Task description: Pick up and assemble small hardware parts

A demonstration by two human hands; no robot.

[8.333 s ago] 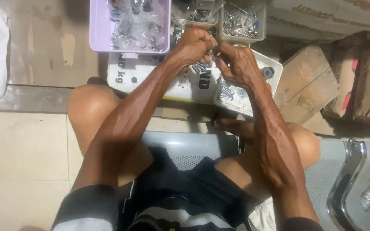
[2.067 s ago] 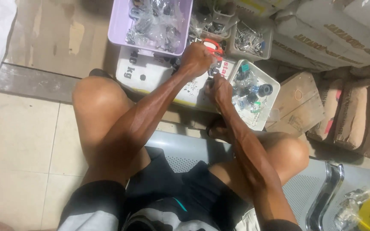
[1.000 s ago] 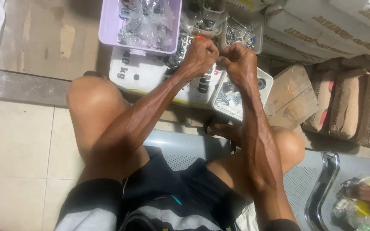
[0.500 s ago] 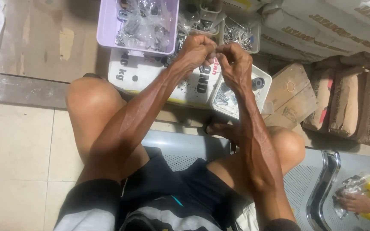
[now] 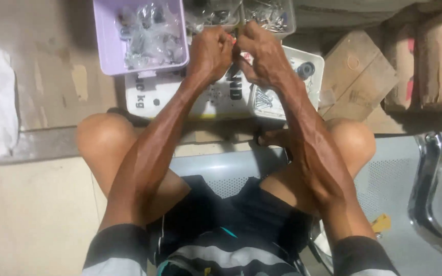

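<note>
left hand (image 5: 211, 51): closed on a small red part (image 5: 234, 40), mostly hidden.
right hand (image 5: 262, 51): pinching the same part.
advice: work directly above the white plastic tray (image 5: 313, 87), catching drops.

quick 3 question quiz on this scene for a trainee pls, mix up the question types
1. True or false: the left hand and right hand are closed together on a small part with a bit of red.
2. Which container is right beside the left hand? A) lilac tray of clear bagged parts B) green bucket C) glass jar
3. Fill in: the person sits on a grey perforated metal ____.

Key
1. True: both fists meet, pinching the small part between their fingertips; what it is cannot be told.
2. A
3. bench
</note>
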